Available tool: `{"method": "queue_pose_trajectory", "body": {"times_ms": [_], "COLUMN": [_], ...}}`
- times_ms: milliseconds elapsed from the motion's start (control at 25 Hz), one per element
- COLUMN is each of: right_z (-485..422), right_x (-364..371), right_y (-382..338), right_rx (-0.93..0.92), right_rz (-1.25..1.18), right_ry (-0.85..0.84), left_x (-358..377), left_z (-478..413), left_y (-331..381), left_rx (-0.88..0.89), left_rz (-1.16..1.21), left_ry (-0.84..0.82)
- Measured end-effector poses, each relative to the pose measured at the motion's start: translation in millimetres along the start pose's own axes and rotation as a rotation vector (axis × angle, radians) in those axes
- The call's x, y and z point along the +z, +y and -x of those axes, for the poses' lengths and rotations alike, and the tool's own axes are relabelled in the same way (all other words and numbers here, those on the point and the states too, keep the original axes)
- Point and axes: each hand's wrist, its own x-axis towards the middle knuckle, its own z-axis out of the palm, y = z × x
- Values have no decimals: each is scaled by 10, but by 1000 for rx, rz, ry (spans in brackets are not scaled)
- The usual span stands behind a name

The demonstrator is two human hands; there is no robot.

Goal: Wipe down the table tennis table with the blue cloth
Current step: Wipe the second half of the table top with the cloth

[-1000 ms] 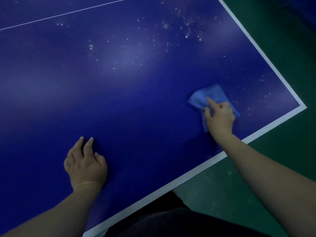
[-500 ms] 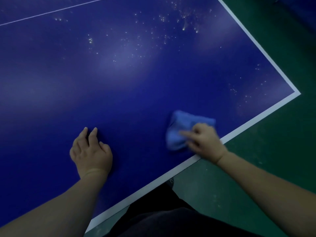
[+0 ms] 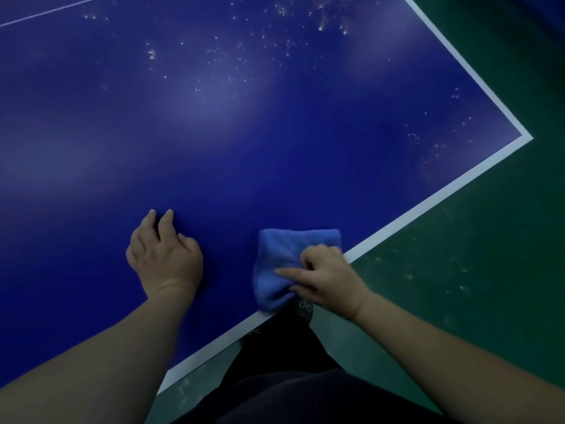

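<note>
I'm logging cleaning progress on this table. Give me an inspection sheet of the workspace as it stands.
Surface: blue table, white edge line; pale specks across the far part and near the right corner.
Job's things: blue cloth bunched at the near edge, partly overhanging it.
Clutter: nothing seen.
Grippers: right hand grips the cloth; left hand rests on the table, holding nothing.
Cables: nothing seen.
Surroundings: green floor with faint marks; the person's dark clothing below the edge.

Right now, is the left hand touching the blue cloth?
Apart. The head view shows bare blue table between the left hand and the cloth, which the right hand holds.
</note>
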Motion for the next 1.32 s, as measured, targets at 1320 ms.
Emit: {"method": "queue_pose_trajectory", "body": {"times_ms": [1320], "right_z": [-1650], "right_x": [124], "right_y": [250], "right_rx": [61], "right_rz": [67], "right_ry": [83], "left_x": [24], "left_z": [-18], "left_y": [-40], "left_rx": [19], "left_rz": [34], "left_ry": [51]}}
